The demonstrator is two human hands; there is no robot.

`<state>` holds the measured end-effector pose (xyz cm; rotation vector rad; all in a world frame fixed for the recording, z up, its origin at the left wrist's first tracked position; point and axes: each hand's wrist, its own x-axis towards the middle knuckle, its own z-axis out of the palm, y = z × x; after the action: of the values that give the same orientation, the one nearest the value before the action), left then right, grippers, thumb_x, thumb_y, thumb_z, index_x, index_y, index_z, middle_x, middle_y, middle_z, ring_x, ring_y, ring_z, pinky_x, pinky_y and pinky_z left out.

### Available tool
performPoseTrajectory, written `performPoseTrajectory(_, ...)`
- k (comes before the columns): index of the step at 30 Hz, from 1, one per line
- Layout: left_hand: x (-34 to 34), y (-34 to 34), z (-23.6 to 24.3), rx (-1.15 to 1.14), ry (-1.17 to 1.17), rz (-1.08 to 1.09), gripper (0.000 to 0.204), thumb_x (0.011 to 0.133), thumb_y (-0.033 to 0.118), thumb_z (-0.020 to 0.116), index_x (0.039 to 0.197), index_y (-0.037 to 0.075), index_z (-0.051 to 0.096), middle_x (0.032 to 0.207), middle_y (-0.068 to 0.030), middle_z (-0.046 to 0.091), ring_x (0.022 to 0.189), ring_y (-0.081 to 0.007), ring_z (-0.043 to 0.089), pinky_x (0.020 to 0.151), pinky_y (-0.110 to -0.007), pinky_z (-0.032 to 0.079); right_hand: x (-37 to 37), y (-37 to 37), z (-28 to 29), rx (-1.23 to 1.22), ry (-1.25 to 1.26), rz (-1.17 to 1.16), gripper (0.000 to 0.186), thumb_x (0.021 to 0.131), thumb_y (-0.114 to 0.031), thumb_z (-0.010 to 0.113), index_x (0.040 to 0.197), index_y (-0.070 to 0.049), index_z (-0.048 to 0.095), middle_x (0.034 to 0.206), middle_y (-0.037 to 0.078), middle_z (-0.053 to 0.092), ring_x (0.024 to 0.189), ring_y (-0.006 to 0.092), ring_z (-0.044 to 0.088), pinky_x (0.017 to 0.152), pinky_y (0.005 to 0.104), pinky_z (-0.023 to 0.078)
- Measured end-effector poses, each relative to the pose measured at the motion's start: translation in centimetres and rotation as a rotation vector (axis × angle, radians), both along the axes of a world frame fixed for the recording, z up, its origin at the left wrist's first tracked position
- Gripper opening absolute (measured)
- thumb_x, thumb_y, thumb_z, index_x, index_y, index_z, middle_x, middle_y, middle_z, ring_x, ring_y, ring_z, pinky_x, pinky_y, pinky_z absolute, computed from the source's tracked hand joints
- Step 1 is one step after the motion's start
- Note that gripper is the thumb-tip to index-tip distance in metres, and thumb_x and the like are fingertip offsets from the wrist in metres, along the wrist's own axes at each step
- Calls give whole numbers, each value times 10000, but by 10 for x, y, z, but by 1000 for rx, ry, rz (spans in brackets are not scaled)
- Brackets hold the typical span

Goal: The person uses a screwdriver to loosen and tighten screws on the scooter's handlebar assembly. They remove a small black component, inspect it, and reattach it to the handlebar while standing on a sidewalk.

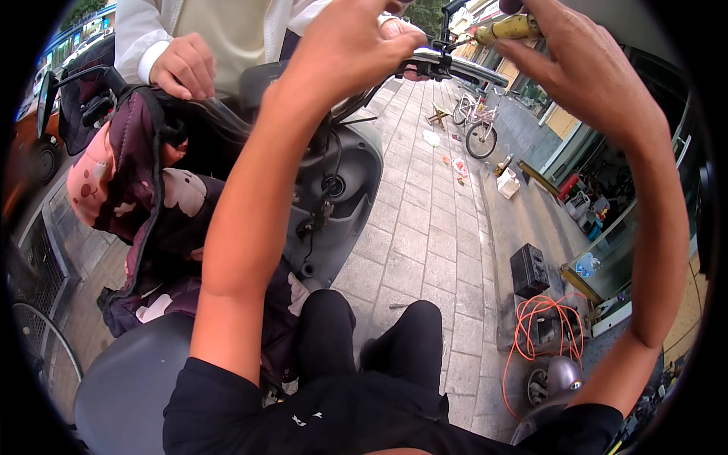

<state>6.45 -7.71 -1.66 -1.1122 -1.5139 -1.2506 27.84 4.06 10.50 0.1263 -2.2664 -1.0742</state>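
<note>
Your right hand (580,76) grips a yellow-handled screwdriver (506,29), metal shaft directed left toward a black fitting (443,56) beyond the grey plastic scooter panel (365,155). Your left hand (345,49) sits beside the fitting, fingers bent; cannot tell whether gripping.

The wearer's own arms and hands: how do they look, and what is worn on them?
The arms have short black sleeves and are bare below, with no watch visible. The left hand and right hand wear no gloves.
</note>
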Motion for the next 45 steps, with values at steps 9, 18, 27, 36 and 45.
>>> performPoseTrajectory(9,-40,86,-11,-259,-69,193,824,826,461,930,1501,70,663,1436,-182,651,1409,-377,539,1199,-464,448,-31,76,13,-327,38,-32,512,1099,-456,628,1164,29,777,851,204,748,747,259,717,739,419,547)
performPoseTrajectory(18,-50,100,-29,-111,-98,97,730,825,439,920,1457,133,719,1428,-161,655,1394,-378,534,1219,-442,414,-13,32,30,617,-282,77,141,955,-187,650,960,-46,645,967,123,683,884,321,729,750,466,588)
performPoseTrajectory(27,-55,89,-26,-179,-157,45,737,842,391,896,1506,161,675,1419,-208,638,1339,-397,624,1152,-446,511,-34,28,30,-652,-74,-295,631,998,-528,717,1270,41,753,916,187,755,676,208,672,681,411,556)
performPoseTrajectory(36,-42,95,-24,-157,-254,24,724,826,341,869,1512,227,670,1330,-178,678,1147,-338,730,1042,-441,569,-41,36,18,342,-117,28,329,1047,-304,685,1097,15,749,874,214,755,807,363,750,735,450,557)
performPoseTrajectory(45,-38,88,-21,-226,-311,26,687,865,382,796,1535,321,657,1422,-156,664,1327,-374,668,1111,-498,560,-40,42,26,224,-170,132,357,1028,-340,723,1222,-42,694,894,122,671,733,210,657,683,338,544)
